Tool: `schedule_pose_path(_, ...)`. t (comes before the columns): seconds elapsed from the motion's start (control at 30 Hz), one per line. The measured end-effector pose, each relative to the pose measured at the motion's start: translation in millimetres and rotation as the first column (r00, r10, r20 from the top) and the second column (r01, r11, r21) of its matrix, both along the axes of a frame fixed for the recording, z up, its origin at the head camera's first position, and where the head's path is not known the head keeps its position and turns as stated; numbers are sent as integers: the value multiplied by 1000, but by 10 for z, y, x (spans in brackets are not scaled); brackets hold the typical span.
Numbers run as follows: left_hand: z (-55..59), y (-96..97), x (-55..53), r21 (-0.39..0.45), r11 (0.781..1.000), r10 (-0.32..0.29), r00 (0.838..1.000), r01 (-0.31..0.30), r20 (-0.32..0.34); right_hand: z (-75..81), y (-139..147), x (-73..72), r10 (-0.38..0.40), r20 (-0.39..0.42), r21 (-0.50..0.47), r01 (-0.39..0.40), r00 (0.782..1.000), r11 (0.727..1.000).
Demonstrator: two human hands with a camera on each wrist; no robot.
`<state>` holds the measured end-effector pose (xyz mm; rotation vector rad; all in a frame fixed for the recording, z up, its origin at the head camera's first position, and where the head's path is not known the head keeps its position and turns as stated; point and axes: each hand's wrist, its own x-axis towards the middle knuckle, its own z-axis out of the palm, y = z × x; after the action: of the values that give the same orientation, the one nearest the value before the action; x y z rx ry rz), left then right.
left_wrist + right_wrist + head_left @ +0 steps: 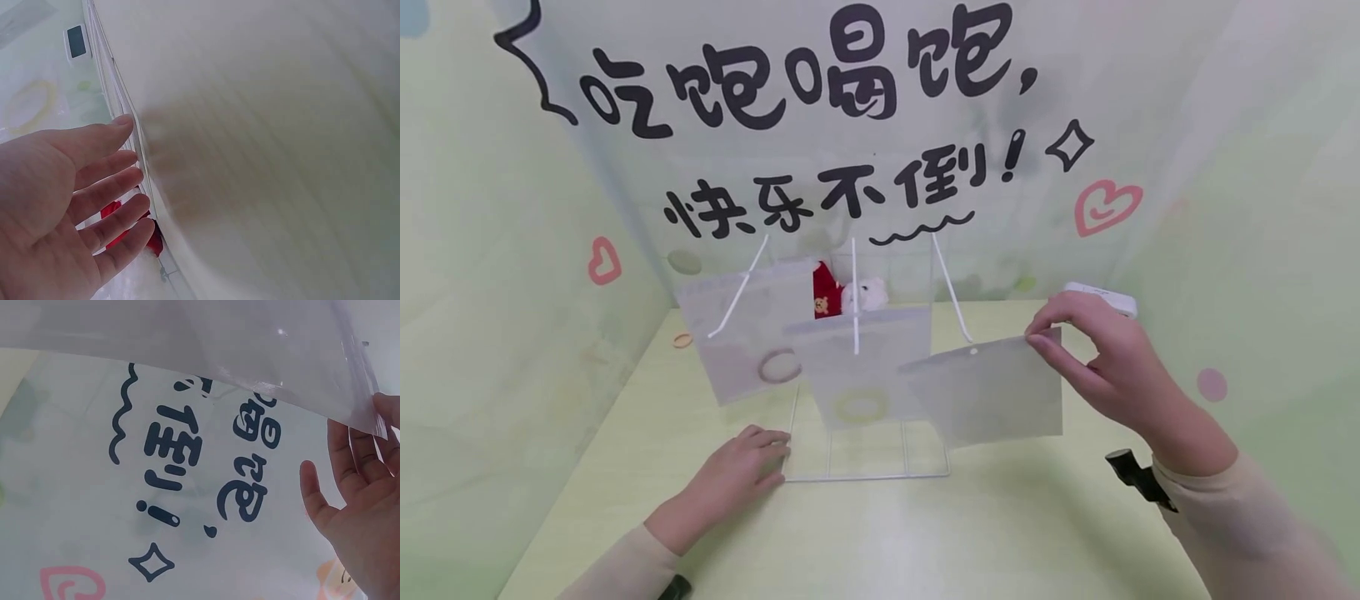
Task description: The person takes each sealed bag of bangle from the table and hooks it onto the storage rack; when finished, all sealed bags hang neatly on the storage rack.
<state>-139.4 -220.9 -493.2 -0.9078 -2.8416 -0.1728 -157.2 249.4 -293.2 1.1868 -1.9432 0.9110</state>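
Observation:
My right hand (1108, 371) pinches the upper right corner of a translucent plastic sheet (1003, 392). A small hole in the sheet's top edge lies just below the tip of the right prong (952, 292) of a white wire rack (868, 479). In the right wrist view the sheet (187, 331) spans the top, its corner between thumb and fingers. My left hand (741, 462) lies at the rack's left base, its fingertips right at the wire; in the left wrist view its fingers (112, 190) are spread and nearly straight. Two more translucent sheets, left (745, 317) and middle (880, 342), hang at the other prongs.
A brownish ring (780, 366) and a yellow ring (861, 406) show at the left and middle sheets. A small orange ring (682, 341) lies on the table (1015, 533). Behind the rack are a white plush toy with red cloth (827, 292) and a white device (1105, 298).

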Motion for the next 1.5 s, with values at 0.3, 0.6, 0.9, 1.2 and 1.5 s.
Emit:
schedule_pose_path(0.3,-2,15,1,-11,1000,8,1000,-8,23,64,-33,-30,-30,9,-33,30,1000,999)
schedule_pose_path(0.6,35,24,2,2,1000,10,1000,-10,6,52,-39,-150,-73,3,-9,73,997,997)
schedule_pose_path(0.9,9,25,0,0,1000,9,1000,-9,-11,-27,-60,-336,-142,16,-3,142,990,990)
schedule_pose_path(1.2,16,11,19,-2,1000,17,1000,-17,10,-97,-105,-473,-246,61,13,245,967,969)
schedule_pose_path(1.5,29,9,18,-5,1000,20,1000,-20,20,-162,-143,-585,-285,51,-1,286,957,958)
